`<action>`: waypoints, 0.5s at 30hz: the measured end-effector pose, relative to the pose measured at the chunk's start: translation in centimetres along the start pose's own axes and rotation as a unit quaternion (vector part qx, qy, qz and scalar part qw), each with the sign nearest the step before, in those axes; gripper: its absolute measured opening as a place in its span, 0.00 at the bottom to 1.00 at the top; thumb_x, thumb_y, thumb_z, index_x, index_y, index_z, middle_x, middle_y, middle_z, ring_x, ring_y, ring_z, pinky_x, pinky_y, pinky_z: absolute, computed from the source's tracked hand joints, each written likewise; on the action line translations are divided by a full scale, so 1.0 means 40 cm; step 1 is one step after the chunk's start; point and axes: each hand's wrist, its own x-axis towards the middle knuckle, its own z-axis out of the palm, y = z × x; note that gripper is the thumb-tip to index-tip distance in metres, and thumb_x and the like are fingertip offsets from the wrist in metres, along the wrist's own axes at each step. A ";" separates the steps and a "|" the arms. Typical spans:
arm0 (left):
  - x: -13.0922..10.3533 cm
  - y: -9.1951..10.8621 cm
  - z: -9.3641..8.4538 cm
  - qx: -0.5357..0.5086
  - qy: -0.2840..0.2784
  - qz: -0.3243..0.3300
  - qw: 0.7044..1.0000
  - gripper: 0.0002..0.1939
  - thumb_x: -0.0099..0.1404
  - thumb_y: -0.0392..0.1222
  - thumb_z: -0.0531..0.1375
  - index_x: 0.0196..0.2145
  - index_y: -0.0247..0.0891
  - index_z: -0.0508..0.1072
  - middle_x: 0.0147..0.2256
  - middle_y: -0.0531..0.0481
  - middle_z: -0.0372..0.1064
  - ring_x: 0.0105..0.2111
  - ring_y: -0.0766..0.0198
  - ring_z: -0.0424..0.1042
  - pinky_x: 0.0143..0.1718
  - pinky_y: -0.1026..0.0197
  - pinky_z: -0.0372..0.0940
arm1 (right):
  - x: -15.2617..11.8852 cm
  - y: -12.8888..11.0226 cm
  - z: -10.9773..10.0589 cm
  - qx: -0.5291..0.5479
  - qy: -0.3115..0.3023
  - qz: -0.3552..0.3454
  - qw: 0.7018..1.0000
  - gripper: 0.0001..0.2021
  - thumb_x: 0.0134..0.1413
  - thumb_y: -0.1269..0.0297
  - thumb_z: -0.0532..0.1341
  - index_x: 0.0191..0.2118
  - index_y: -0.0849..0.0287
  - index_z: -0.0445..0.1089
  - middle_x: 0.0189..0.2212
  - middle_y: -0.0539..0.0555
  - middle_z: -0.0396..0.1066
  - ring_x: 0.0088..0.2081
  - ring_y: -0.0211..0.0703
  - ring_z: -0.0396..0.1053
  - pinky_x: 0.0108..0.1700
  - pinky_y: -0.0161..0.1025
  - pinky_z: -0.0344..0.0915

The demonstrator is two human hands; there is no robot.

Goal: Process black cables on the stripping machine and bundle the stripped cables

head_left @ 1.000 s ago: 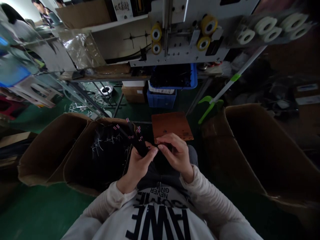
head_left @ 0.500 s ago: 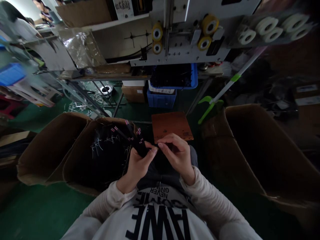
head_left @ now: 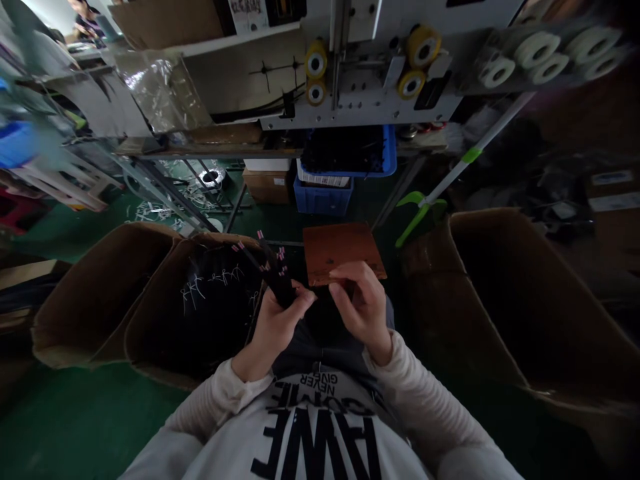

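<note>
My left hand point(head_left: 277, 320) is closed around a bundle of thin black cables point(head_left: 279, 283) with pink and pale ends fanning up and to the left. Its thumb lies along the bundle, pointing right. To the right, my right hand point(head_left: 363, 303) is held apart from it, thumb and forefinger drawn close in a pinch; whatever sits between the tips is too small or dark to make out. Beyond both hands is a reddish-brown board point(head_left: 343, 247). Left of the bundle, an open cardboard box point(head_left: 150, 363) contains dark material and white strands.
Another cardboard box point(head_left: 60, 347) stands at far left, and a large one point(head_left: 430, 267) at right. Ahead is a machine with yellow rollers point(head_left: 423, 47), above a blue tray point(head_left: 389, 150) of dark pieces. A green-footed stand point(head_left: 420, 207) rises right of the board. Someone sits far back left.
My right hand has moved right, away from my left thumb, leaving a gap between the hands. The bundle in my left hand has shifted slightly right.
</note>
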 end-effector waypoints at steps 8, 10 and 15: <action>0.005 0.010 -0.003 -0.108 -0.039 -0.112 0.987 0.11 0.52 0.44 0.65 0.21 0.35 0.70 0.13 0.59 0.53 0.15 0.76 0.51 0.17 0.72 0.47 | 0.024 0.042 -0.018 -0.107 -0.035 -0.235 0.966 0.20 0.47 0.79 0.64 0.45 0.52 0.69 0.35 0.52 0.71 0.35 0.39 0.69 0.35 0.38 0.68; 0.004 0.014 -0.002 -0.115 -0.047 -0.118 0.985 0.11 0.52 0.44 0.65 0.21 0.35 0.70 0.13 0.59 0.54 0.14 0.76 0.50 0.17 0.72 0.47 | 0.026 0.049 -0.018 -0.113 -0.033 -0.252 0.960 0.20 0.46 0.79 0.65 0.44 0.52 0.70 0.34 0.52 0.70 0.34 0.38 0.68 0.34 0.37 0.67; 0.003 0.012 -0.003 -0.118 -0.059 -0.119 0.984 0.11 0.52 0.43 0.65 0.21 0.35 0.69 0.13 0.59 0.52 0.14 0.76 0.49 0.17 0.71 0.46 | 0.028 0.048 -0.019 -0.117 -0.044 -0.270 0.955 0.17 0.48 0.78 0.64 0.43 0.53 0.70 0.31 0.51 0.68 0.32 0.37 0.66 0.32 0.36 0.66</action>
